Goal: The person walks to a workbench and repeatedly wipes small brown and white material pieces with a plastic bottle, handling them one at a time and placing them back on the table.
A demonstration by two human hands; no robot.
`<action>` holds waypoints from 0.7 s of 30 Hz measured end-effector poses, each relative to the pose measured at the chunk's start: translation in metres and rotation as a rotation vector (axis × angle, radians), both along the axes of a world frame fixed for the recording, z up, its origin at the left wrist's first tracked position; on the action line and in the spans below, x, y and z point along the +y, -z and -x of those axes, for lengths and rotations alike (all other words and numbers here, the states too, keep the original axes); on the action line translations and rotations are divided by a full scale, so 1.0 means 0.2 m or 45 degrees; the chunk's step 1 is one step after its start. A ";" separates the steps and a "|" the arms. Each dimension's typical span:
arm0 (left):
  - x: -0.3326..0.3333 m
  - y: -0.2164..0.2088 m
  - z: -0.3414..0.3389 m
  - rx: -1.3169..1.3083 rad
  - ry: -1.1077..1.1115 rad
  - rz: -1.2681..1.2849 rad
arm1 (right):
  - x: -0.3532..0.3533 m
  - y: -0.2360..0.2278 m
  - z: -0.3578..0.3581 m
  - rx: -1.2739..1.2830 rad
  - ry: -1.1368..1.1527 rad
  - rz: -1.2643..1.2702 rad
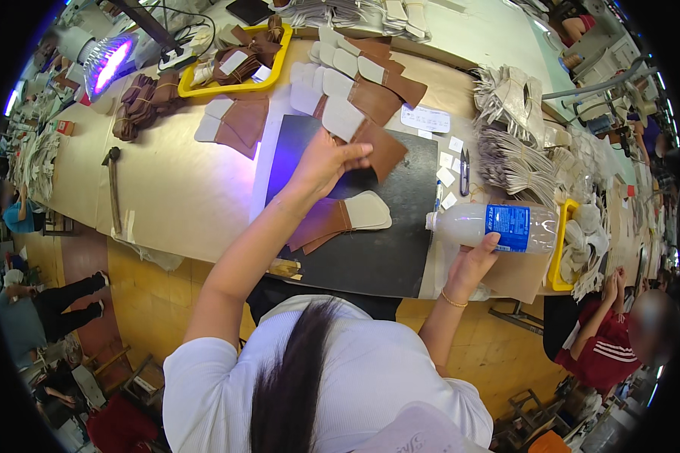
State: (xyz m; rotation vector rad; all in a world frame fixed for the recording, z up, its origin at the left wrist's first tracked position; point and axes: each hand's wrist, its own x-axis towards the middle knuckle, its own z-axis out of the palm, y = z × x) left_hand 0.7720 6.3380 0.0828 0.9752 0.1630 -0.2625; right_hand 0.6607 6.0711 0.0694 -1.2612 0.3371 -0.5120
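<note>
My left hand (329, 162) reaches over the black board (397, 257) and pinches a brown-and-white cut piece (387, 155) at the near edge of a spread of similar pieces (374, 98). Its thumb lies on top of the piece; the other fingers are partly hidden. In my right hand (472, 266) is a clear plastic bottle (465, 224) with a blue label, tipped onto its side with its neck pointing left. Whitish contents show through it. Between my hands, more brown-and-white pieces (366, 211) lie stacked on the board.
A yellow tray (283, 64) holds brown bundles at the back left, near a lit purple lamp (109, 64). A hammer (113, 189) lies at left. Thread snips (465, 170) and paper slips sit right of the board. Light bundles (517, 162) and a person in red (604, 340) are farther right.
</note>
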 end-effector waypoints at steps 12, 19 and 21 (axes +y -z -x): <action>0.23 0.15 -0.11 -0.420 -0.831 -0.527 | -0.01 -0.01 0.02 0.000 -0.004 0.064; 0.24 0.06 0.15 -0.744 -0.676 -1.325 | 0.09 -0.10 -0.02 -0.091 -0.102 0.008; 0.21 0.05 0.29 -0.966 -0.531 -1.485 | 0.12 -0.12 -0.05 -0.143 -0.198 -0.087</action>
